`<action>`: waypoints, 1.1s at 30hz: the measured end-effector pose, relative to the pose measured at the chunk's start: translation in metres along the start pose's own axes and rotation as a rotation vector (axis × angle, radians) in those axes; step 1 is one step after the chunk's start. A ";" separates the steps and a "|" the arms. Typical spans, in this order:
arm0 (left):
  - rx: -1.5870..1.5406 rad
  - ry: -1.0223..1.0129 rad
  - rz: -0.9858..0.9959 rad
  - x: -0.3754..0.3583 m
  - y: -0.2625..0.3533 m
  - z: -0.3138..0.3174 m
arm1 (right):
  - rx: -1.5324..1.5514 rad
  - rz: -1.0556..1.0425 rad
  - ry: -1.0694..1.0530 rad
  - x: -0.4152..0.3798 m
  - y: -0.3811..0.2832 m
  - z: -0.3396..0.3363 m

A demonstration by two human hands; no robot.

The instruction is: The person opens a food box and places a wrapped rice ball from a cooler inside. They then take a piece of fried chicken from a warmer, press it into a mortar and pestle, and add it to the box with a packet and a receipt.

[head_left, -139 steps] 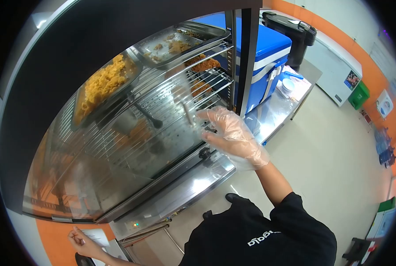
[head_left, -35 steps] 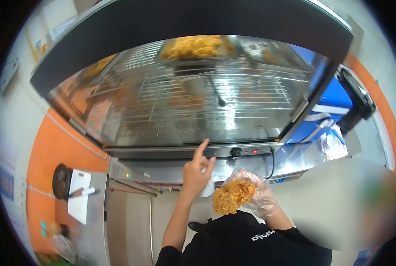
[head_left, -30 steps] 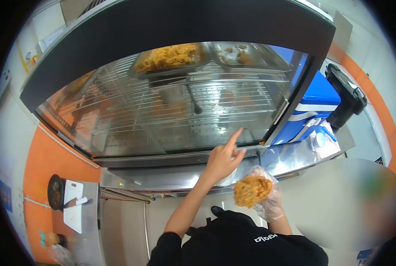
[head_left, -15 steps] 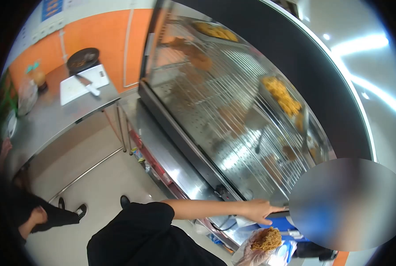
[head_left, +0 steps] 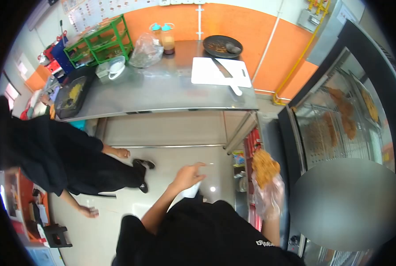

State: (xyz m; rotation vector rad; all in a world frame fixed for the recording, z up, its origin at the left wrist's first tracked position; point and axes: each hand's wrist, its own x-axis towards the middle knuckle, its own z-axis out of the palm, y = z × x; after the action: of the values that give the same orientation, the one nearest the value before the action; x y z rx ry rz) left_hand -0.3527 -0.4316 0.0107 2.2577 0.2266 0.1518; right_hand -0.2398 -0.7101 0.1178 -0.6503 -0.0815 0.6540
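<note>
A clear plastic glove covers my right hand (head_left: 270,200), which grips a large piece of golden fried chicken (head_left: 264,168) at the right, beside the glass display case (head_left: 300,133). Near the middle, above the floor, is my bare left hand (head_left: 189,177). Its fingers curl around a white paper-like item (head_left: 192,190), with one finger pointing out to the right. Most of that white item is hidden by the hand and my black shirt.
A steel table (head_left: 162,91) ahead bears a white cutting board (head_left: 202,73) with a knife (head_left: 224,71), a black pan (head_left: 222,46), sauce bottles (head_left: 168,41) and a green rack (head_left: 102,44). A person in black (head_left: 69,150) stands at the left.
The view has swung from the display case toward the steel table. My left hand has drawn back from the case front. My right hand still holds the chicken, now raised more fully into view.
</note>
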 end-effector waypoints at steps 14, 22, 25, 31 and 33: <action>-0.364 0.411 -0.458 0.029 -0.071 -0.054 | -0.132 0.426 -0.041 0.320 0.084 0.050; -0.331 0.484 -0.484 0.186 -0.059 -0.135 | -0.874 -0.234 0.016 0.601 0.013 0.067; -0.352 0.548 -0.508 0.215 -0.050 -0.142 | -1.267 -0.668 0.130 0.699 0.018 0.080; -0.338 0.649 -0.689 0.229 -0.048 -0.142 | -1.831 -0.688 0.054 0.780 0.040 0.092; -0.317 0.626 -0.740 0.225 -0.049 -0.144 | -1.987 -0.586 -0.018 0.779 0.032 0.093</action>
State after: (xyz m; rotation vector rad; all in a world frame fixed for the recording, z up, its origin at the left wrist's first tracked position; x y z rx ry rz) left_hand -0.1656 -0.2449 0.0728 1.6276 1.2457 0.4538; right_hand 0.3395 -0.1818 0.0741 -2.3842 -0.9771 -0.2337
